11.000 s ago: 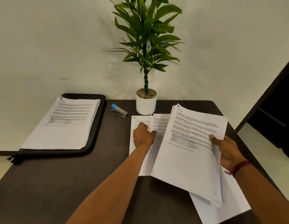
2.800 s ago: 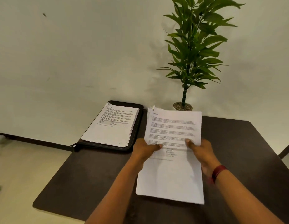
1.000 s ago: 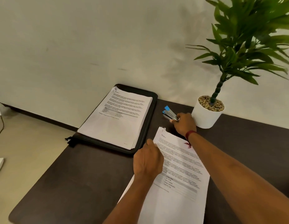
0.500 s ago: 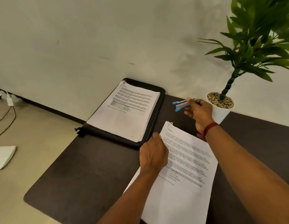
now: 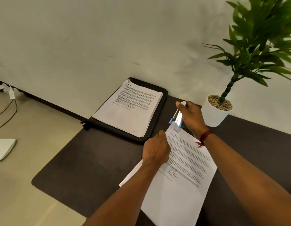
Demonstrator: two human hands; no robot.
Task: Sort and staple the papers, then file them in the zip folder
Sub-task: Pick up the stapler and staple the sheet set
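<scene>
A set of printed papers (image 5: 182, 173) lies on the dark table (image 5: 86, 168) in front of me. My left hand (image 5: 156, 149) presses on its left edge near the top. My right hand (image 5: 191, 118) grips a blue and silver stapler (image 5: 177, 118), whose lower end sits at the papers' top left corner. Further left, a black zip folder (image 5: 161, 110) lies open flat with a thick stack of printed papers (image 5: 130, 110) resting on it.
A white pot (image 5: 213, 115) with a green plant (image 5: 258, 46) stands against the wall, just right of my right hand. The table's left edge drops to a floor with a white object (image 5: 3, 149) and cables (image 5: 8, 111).
My right hand took the stapler from the table by the pot, lifted it, then brought it down to the papers' top left corner. My left hand stayed on the papers.
</scene>
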